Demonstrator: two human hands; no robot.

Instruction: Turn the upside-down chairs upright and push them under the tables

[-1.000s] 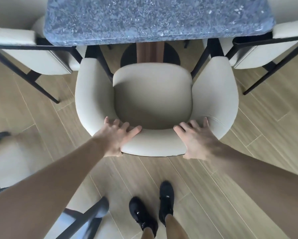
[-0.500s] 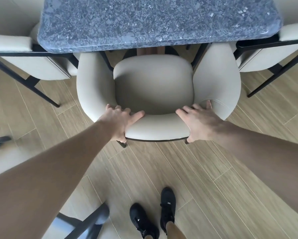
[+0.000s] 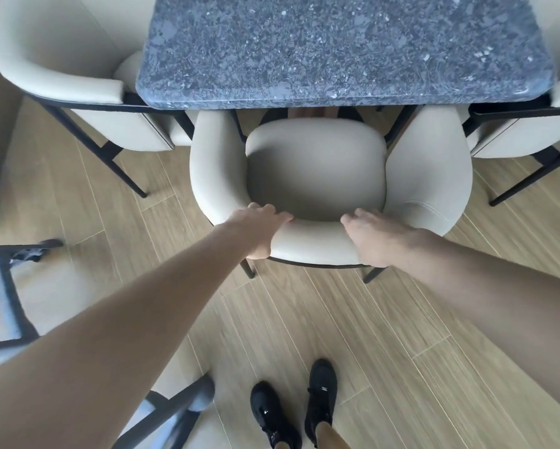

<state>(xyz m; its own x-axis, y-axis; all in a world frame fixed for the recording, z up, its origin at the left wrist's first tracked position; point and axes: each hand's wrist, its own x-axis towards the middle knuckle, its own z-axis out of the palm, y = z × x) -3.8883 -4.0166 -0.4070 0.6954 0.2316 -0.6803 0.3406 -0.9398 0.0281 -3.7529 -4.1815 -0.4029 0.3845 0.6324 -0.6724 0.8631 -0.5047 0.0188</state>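
A cream upholstered chair (image 3: pixel 317 170) stands upright on the wooden floor (image 3: pixel 337 319), its front edge tucked just under the near edge of the grey speckled stone bench (image 3: pixel 337 43). Its curved backrest faces the person, and 2 of its dark legs show below the backrest.

The left hand (image 3: pixel 259 231) is wrapped over the top of the backrest at its left part, fingers curled over the inner side and thumb down the outer side, clamped on the padding. The right hand (image 3: pixel 372 234) lies on the backrest's right part with fingers bent over the inner edge, gripping it in the same way. Both bare forearms reach forward from the bottom corners of the view.

2 more cream chairs flank the bench: 1 at the left (image 3: pixel 61 76) and 1 at the right (image 3: pixel 531 131), both upright with thin black legs. At the lower left, a blurred dark frame (image 3: pixel 9 286) with pale surfaces is in view; what it is I cannot tell. 2 black shoes (image 3: pixel 291 413) stand on the floor below the chair.
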